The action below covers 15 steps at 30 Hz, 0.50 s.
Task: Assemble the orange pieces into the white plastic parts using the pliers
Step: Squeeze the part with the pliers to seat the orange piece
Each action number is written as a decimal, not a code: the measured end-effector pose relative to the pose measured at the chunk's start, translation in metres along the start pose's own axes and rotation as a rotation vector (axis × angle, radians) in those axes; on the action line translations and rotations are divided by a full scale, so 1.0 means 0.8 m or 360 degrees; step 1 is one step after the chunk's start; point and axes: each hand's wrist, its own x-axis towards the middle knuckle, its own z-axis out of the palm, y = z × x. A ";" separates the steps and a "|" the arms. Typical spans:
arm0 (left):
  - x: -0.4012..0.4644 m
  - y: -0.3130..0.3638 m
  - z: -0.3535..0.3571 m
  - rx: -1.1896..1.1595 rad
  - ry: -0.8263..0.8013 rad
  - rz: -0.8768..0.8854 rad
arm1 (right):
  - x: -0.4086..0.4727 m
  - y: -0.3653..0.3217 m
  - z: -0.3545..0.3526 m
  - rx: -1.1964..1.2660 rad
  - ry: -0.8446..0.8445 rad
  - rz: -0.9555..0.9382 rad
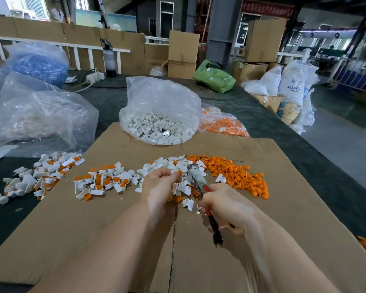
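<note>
An orange piece [180,172] is pinched in the left hand [160,182] just left of the pliers [199,182], gripped by the right hand [226,205], nose pointing away.

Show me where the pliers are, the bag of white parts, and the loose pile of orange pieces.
pliers [195,178], head view, on the taped head near the tip.
bag of white parts [156,127], head view, on the white parts seen through the plastic.
pile of orange pieces [237,176], head view, middle of the heap.
</note>
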 end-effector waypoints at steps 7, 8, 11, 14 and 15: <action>0.003 0.006 0.001 -0.0119 0.0001 -0.0190 | 0.001 -0.001 0.006 -0.0175 -0.0049 -0.0069; 0.003 0.007 0.001 -0.0132 0.0005 -0.0208 | 0.002 -0.002 0.006 -0.0178 -0.0051 -0.0061; 0.001 0.010 0.001 -0.0192 0.0010 -0.0252 | 0.004 -0.004 0.005 -0.0275 -0.0035 -0.0069; -0.001 0.012 0.002 -0.0225 -0.0006 -0.0254 | 0.004 -0.005 0.005 -0.0371 -0.0005 -0.0084; -0.002 0.012 0.002 -0.0221 -0.0011 -0.0247 | 0.003 -0.005 0.005 -0.0393 0.0004 -0.0080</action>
